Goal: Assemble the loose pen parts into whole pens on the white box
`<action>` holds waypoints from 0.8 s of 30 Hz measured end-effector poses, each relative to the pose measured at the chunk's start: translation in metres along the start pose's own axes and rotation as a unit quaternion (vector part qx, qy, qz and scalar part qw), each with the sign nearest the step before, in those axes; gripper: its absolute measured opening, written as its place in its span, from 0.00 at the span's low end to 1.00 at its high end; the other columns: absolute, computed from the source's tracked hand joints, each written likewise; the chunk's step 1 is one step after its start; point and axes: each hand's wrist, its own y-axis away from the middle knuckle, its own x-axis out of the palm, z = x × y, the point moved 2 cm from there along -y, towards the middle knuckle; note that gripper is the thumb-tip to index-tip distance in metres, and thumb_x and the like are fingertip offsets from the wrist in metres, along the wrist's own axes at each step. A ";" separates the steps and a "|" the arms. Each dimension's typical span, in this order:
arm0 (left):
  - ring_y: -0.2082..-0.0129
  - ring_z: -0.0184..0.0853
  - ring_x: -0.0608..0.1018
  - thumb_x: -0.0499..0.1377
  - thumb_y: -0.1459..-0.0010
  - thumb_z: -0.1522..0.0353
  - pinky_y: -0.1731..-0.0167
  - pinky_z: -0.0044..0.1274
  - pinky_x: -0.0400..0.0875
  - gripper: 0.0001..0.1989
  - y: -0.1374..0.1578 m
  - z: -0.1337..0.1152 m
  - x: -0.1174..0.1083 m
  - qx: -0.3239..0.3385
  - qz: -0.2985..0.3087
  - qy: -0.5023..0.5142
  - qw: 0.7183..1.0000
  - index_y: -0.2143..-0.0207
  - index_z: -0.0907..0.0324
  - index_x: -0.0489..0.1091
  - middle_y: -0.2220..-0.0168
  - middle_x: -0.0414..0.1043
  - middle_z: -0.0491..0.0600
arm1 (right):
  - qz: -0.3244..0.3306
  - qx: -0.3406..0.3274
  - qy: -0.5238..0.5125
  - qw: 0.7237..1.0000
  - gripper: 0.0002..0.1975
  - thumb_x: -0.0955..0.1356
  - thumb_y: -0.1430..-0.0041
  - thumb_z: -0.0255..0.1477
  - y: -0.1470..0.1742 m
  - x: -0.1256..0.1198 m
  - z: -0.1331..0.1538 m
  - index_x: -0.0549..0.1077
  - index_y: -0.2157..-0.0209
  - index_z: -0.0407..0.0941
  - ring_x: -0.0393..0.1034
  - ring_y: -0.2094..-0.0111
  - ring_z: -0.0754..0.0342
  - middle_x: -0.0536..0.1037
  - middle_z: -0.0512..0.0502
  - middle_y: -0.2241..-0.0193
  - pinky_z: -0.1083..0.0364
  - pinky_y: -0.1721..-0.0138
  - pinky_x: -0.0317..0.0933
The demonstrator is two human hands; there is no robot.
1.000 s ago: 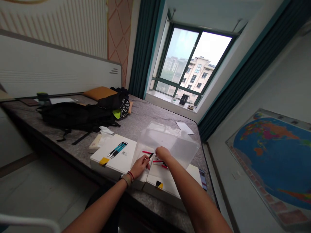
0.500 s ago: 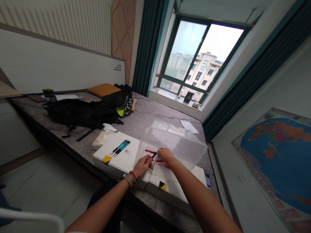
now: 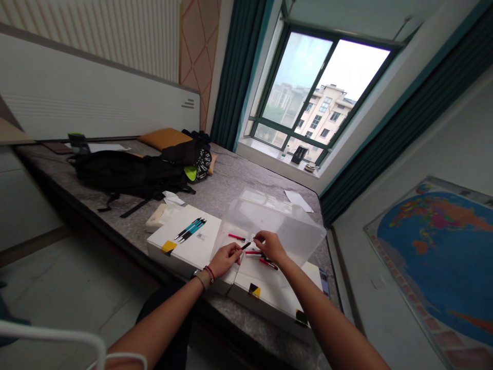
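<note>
My left hand (image 3: 227, 258) is closed around a slim black pen part (image 3: 246, 246), which points up and right toward my other hand. Close to its tip, my right hand (image 3: 270, 245) pinches with thumb and forefinger; whatever is between them is too small to make out. Around the hands lie red pen pieces: one red piece (image 3: 236, 237) behind, another red piece (image 3: 253, 253) under the right hand, and a third red piece (image 3: 268, 264) nearer me. They rest in the clear plastic case (image 3: 292, 226), its lid raised, on top of white boxes (image 3: 265, 288).
Several teal-and-black pens (image 3: 191, 230) lie on the left white box (image 3: 204, 250). Beside it is a tissue pack (image 3: 156, 218). A black backpack (image 3: 123, 174) and an orange cushion (image 3: 165, 138) are farther back. White paper (image 3: 299, 201) lies near the window.
My right hand has drawn back slightly to the right, away from the black part's tip, uncovering more of the red pieces. The left hand keeps its grip.
</note>
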 end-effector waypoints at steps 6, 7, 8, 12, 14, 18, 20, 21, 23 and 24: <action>0.77 0.31 0.73 0.53 0.43 0.56 0.70 0.22 0.65 0.16 0.001 -0.003 0.000 0.000 -0.004 -0.001 1.000 0.68 0.59 0.68 0.79 0.73 0.46 | 0.024 -0.044 -0.039 0.998 0.07 0.68 0.48 0.27 -0.005 -0.018 0.007 0.78 0.66 0.45 0.71 0.67 0.54 0.78 0.47 0.69 0.57 0.61 0.61; 0.77 0.31 0.73 0.53 0.42 0.56 0.70 0.22 0.65 0.16 0.001 -0.003 0.000 0.000 -0.004 -0.002 1.000 0.67 0.59 0.69 0.79 0.73 0.46 | 0.032 -0.047 -0.038 0.998 0.08 0.68 0.48 0.27 -0.005 -0.020 0.008 0.78 0.66 0.46 0.71 0.66 0.54 0.78 0.48 0.68 0.57 0.61 0.61; 0.77 0.31 0.73 0.52 0.42 0.56 0.69 0.22 0.65 0.16 0.001 -0.002 0.000 0.001 -0.005 -0.004 1.000 0.67 0.59 0.69 0.79 0.73 0.46 | 0.039 -0.052 -0.037 0.997 0.08 0.68 0.48 0.26 -0.005 -0.021 0.008 0.78 0.65 0.46 0.71 0.66 0.54 0.78 0.48 0.68 0.57 0.60 0.61; 0.76 0.31 0.73 0.52 0.42 0.56 0.69 0.22 0.65 0.17 0.001 -0.001 0.001 -0.001 -0.004 -0.009 1.000 0.67 0.59 0.69 0.79 0.72 0.46 | 0.043 -0.076 -0.023 0.996 0.09 0.67 0.48 0.25 -0.004 -0.026 0.008 0.79 0.65 0.46 0.71 0.65 0.55 0.78 0.48 0.66 0.58 0.60 0.60; 0.76 0.31 0.73 0.52 0.42 0.55 0.69 0.22 0.65 0.17 0.001 0.000 0.001 -0.004 -0.003 -0.007 1.000 0.67 0.59 0.70 0.79 0.72 0.46 | 0.041 -0.074 -0.010 0.996 0.09 0.67 0.48 0.25 -0.004 -0.029 0.007 0.79 0.65 0.46 0.70 0.65 0.55 0.78 0.47 0.67 0.58 0.60 0.60; 0.77 0.31 0.73 0.52 0.43 0.55 0.70 0.22 0.65 0.17 0.000 0.000 0.001 -0.004 -0.004 -0.014 1.000 0.67 0.60 0.70 0.79 0.72 0.46 | 0.049 -0.074 0.004 0.996 0.09 0.67 0.48 0.24 -0.005 -0.030 0.007 0.79 0.66 0.45 0.70 0.67 0.56 0.78 0.48 0.68 0.59 0.62 0.61; 0.76 0.31 0.73 0.52 0.42 0.55 0.70 0.22 0.65 0.17 0.000 0.000 0.001 -0.001 0.001 -0.017 1.000 0.67 0.60 0.69 0.79 0.72 0.46 | 0.065 -0.086 0.001 0.994 0.08 0.68 0.48 0.23 -0.006 -0.027 0.009 0.78 0.67 0.45 0.70 0.69 0.56 0.78 0.48 0.69 0.59 0.63 0.61; 0.76 0.31 0.73 0.52 0.42 0.56 0.70 0.22 0.65 0.17 0.000 0.000 0.001 0.002 0.003 -0.017 1.000 0.67 0.60 0.69 0.79 0.72 0.45 | 0.071 -0.094 -0.002 0.993 0.08 0.68 0.48 0.23 -0.006 -0.026 0.010 0.78 0.67 0.45 0.70 0.70 0.57 0.77 0.48 0.69 0.59 0.63 0.61; 0.76 0.31 0.73 0.52 0.42 0.56 0.69 0.22 0.65 0.16 0.001 -0.001 0.001 0.006 0.007 -0.014 1.000 0.66 0.60 0.69 0.79 0.72 0.45 | 0.077 -0.110 -0.007 0.991 0.08 0.68 0.48 0.23 -0.007 -0.023 0.012 0.78 0.67 0.45 0.70 0.70 0.57 0.77 0.48 0.70 0.59 0.63 0.61; 0.76 0.31 0.73 0.52 0.42 0.57 0.69 0.22 0.65 0.16 0.001 -0.001 0.001 0.007 0.009 -0.012 1.000 0.66 0.60 0.70 0.79 0.72 0.45 | 0.077 -0.116 -0.007 0.990 0.07 0.68 0.48 0.24 -0.007 -0.022 0.013 0.78 0.67 0.45 0.70 0.70 0.57 0.77 0.48 0.70 0.59 0.63 0.61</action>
